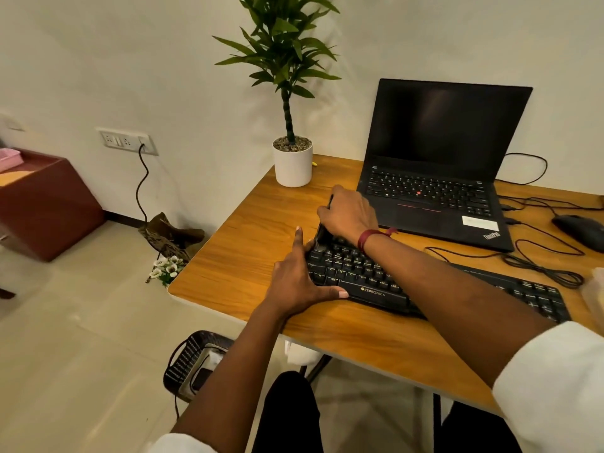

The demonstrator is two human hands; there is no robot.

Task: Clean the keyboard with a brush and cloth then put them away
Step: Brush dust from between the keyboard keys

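Keyboard lies on surface, its left end braced by left hand, whose fingers are straight, spread and gripping nothing. Right hand curls round dark brush (bristles hidden) at the far-left corner. Keyboard: rigid, probably light, may slide, so steady it by the end. Floor basket, near left, holds white and dark items I cannot identify.

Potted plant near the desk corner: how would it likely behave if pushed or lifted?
The potted plant probably tips more readily than it slides: its stem and leaves rise well above a narrow white pot. The pebbles on top suggest some base weight, which may steady it. It stands near the table edge, so a hard push could send it off.
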